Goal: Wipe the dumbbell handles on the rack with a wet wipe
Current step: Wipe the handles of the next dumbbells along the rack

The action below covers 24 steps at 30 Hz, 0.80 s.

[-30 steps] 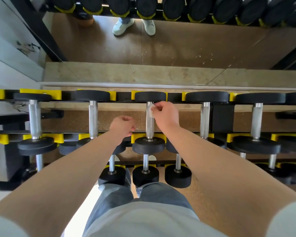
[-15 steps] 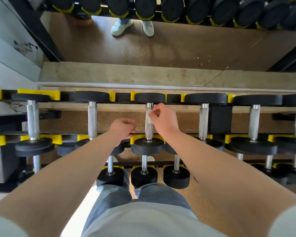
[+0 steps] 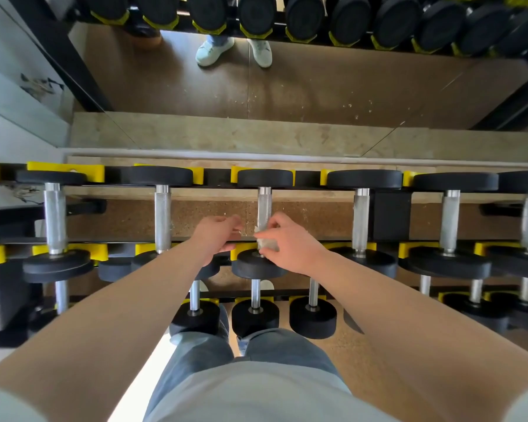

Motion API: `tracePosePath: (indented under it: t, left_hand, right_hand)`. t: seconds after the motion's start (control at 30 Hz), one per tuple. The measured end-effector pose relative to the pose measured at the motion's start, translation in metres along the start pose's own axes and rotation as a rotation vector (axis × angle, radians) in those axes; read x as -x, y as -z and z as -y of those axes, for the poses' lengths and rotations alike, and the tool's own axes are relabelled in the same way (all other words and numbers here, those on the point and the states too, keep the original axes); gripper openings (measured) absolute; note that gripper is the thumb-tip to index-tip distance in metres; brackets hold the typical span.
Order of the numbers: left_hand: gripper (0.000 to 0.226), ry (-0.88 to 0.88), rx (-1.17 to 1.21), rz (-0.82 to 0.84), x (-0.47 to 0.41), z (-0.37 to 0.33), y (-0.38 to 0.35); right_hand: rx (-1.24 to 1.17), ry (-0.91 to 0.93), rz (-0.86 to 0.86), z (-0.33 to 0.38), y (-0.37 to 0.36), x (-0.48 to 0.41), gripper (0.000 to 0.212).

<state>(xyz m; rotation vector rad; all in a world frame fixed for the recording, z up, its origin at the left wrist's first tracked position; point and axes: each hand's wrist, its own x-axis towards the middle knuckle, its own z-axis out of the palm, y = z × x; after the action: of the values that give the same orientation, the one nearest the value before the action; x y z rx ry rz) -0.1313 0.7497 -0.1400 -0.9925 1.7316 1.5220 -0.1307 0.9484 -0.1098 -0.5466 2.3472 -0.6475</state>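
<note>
While the right hand pinches a crumpled white wet wipe around the near end of a steel dumbbell handle, the left hand sits just left of it, fingers loosely curled with nothing seen in them. That dumbbell lies across the top tier of the rack, 3rd from the left of 6 in view, its black ends in yellow cradles.
</note>
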Motion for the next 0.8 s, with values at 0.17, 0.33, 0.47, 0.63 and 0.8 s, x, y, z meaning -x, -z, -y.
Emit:
tracePosePath:
  t: [0.17, 0.33, 0.47, 0.63, 0.8]
  left_hand:
    - [0.028, 0.082, 0.105, 0.042, 0.002, -0.006, 0.0]
    - [0.026, 0.102, 0.095, 0.078, 0.004, -0.008, -0.001]
    - [0.024, 0.106, 0.133, 0.134, 0.004, -0.009, -0.007]
    - [0.018, -0.034, -0.049, 0.081, 0.004, -0.005, -0.007]
    - [0.013, -0.054, -0.108, -0.007, 0.002, -0.003, 0.0]
  right_hand:
    - [-0.242, -0.237, -0.36, 0.0, 0.01, -0.017, 0.027]
    - [-0.537, -0.487, -0.405, 0.007, 0.016, -0.03, 0.024]
    - [-0.171, -0.467, 0.157, -0.001, -0.003, -0.022, 0.016]
    - [-0.543, -0.593, -0.084, -0.005, 0.002, -0.033, 0.035]
    - [-1.068, -0.626, -0.407, -0.008, 0.019, -0.054, 0.036]
